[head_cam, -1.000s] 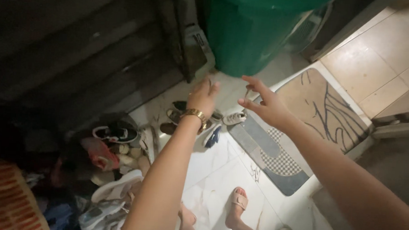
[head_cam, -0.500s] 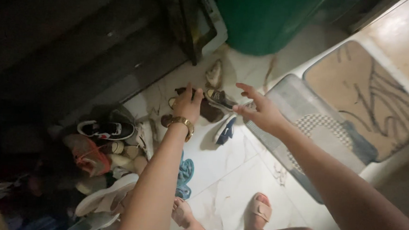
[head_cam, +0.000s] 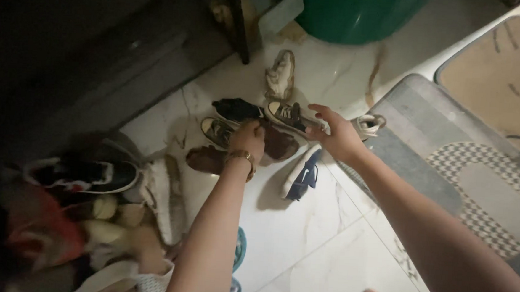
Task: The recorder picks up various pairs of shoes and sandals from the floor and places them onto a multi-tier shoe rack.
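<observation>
ok, shoes: we see a small cluster on the white marble floor (head_cam: 302, 249), just ahead of both hands.
left hand (head_cam: 248, 140): fingers curled down onto a brown shoe (head_cam: 278, 144); can't tell if it's actually gripped. gold bracelet (head_cam: 241, 157) on that wrist.
right hand (head_cam: 336, 135): fingers spread, thumb and fingertips touching the olive sneaker (head_cam: 286, 115) at its heel end.
near: black sneaker (head_cam: 237, 109), blue-and-white sneaker (head_cam: 302, 175) lying just below our right hand.
outward: grey mat (head_cam: 425, 154) right, green bin (head_cam: 356, 15) top, shoe pile (head_cam: 85, 208) left, blurred.
</observation>
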